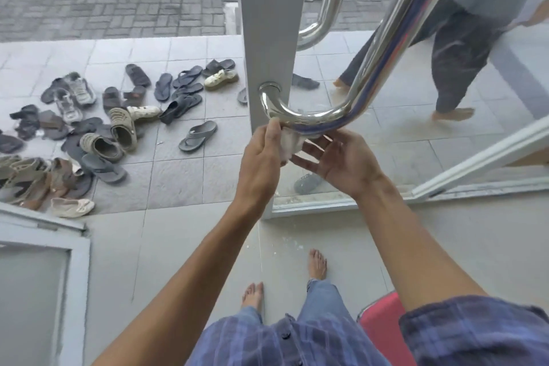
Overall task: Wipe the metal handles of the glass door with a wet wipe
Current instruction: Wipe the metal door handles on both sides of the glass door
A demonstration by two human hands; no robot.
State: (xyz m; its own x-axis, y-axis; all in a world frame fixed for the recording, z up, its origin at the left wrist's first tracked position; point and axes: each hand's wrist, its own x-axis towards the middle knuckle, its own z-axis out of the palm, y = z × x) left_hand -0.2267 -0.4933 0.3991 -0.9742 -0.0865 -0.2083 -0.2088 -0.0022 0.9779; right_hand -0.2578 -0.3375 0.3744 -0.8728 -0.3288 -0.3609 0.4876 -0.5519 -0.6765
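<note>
At the centre of the frame, the left hand (261,151) is pinching a crumpled white wet wipe (289,144) and pressing it up against the underside of the metal handle (309,119), just right of where the handle's lower bend is meeting the grey door frame (271,24). The right hand (338,162) is lying palm-up just beneath the wipe, its fingers spread and relaxed, touching the wipe's right edge. A heap of sandals (98,134) is lying on the tiles at the left.
</note>
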